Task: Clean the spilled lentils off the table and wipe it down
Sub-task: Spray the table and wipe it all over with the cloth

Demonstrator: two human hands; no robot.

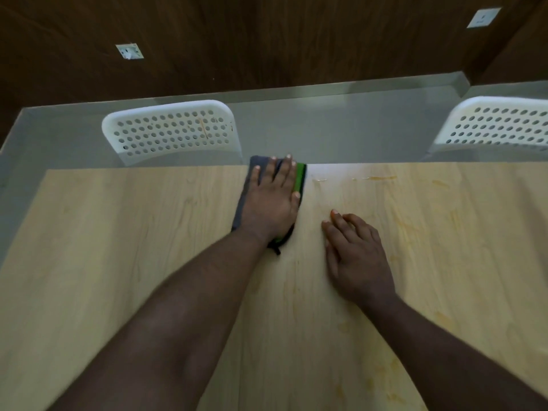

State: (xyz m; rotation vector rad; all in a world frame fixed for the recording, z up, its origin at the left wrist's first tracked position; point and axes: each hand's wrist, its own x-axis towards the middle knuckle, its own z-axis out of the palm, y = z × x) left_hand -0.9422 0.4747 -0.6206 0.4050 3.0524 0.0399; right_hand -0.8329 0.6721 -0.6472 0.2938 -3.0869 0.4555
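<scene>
A person's left hand [271, 200] lies flat, fingers spread straight, pressing a grey-and-green cloth [300, 180] onto the pale wooden surface [118, 247] at its far edge, just above the frame's centre; the right hand [355, 259], its grip relaxed and holding nothing, rests on the wood just to the right. No lentils are visible, but yellowish smears [382, 177] streak the right half of the frame, so firm, overlapping strokes carried rightward would probably serve best.
</scene>
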